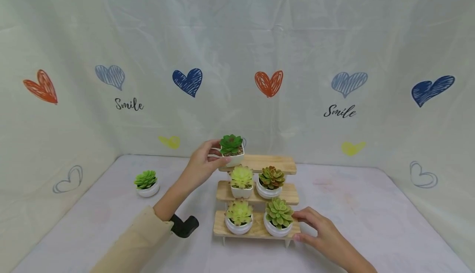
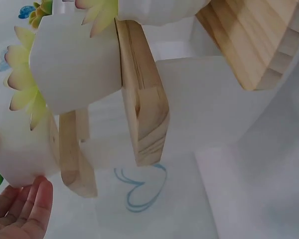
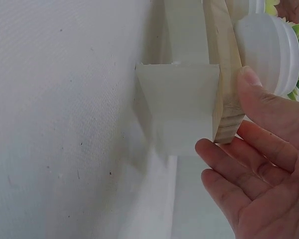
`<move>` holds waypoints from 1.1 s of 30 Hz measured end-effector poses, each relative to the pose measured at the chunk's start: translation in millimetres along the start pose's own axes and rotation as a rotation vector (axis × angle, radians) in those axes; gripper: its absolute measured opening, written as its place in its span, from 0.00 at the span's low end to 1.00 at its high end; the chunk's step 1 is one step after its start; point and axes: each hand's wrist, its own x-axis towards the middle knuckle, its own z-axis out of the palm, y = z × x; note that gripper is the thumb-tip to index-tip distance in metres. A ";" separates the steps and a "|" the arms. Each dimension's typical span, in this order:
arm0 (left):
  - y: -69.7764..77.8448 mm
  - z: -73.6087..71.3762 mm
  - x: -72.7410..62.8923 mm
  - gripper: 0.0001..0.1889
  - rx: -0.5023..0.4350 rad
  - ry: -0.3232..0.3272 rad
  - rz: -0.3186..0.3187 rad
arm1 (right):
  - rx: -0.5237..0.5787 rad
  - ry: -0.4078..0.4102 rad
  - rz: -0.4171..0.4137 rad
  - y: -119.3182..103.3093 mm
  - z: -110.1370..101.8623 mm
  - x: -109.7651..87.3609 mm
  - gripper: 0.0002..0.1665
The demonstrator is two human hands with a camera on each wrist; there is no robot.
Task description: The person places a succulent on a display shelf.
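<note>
At the left end of the top tier, my left hand (image 1: 203, 161) holds a dark green succulent (image 1: 231, 144) in a white square pot. In the left wrist view the fingertips (image 2: 42, 199) press against that white pot (image 2: 25, 144). My right hand (image 1: 323, 231) grips the right end of the bottom board of a three-tier wooden plant stand (image 1: 256, 231). Its thumb (image 3: 251, 79) lies along the board beside a round white pot (image 3: 269, 50), the fingers bent around the board's end. That round pot carries a green succulent (image 1: 279, 213).
On the bottom tier's left is a yellow-green succulent (image 1: 239, 213). The middle tier bears a pale yellow succulent (image 1: 241, 178) and a reddish-green succulent (image 1: 272, 178). A bright green succulent (image 1: 146, 179) in a round pot stands on the table (image 1: 345, 198) at left. A heart-printed curtain (image 1: 230, 38) hangs behind.
</note>
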 end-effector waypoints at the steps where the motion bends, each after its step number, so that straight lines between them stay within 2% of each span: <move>1: 1.1 2.4 1.6 0.34 -0.004 -0.003 0.003 | -0.002 -0.001 -0.006 -0.2 0.1 -0.1 0.26; 5: 2.9 10.1 8.4 0.34 0.007 -0.022 0.010 | -0.011 -0.001 -0.012 -0.9 0.9 0.1 0.25; 15: 8.6 17.7 25.7 0.33 0.066 -0.106 -0.036 | -0.023 -0.009 -0.003 -0.7 -1.4 1.9 0.26; 18: 12.9 18.6 28.9 0.32 0.076 -0.143 -0.055 | -0.021 -0.017 0.008 -1.7 -1.8 2.2 0.26; 23: 19.5 21.9 32.9 0.31 0.099 -0.187 -0.077 | -0.027 -0.007 -0.019 -1.2 -0.4 2.2 0.25; 33: 31.2 31.6 42.4 0.34 0.143 -0.264 -0.087 | -0.028 -0.008 -0.007 -1.0 -1.0 0.5 0.25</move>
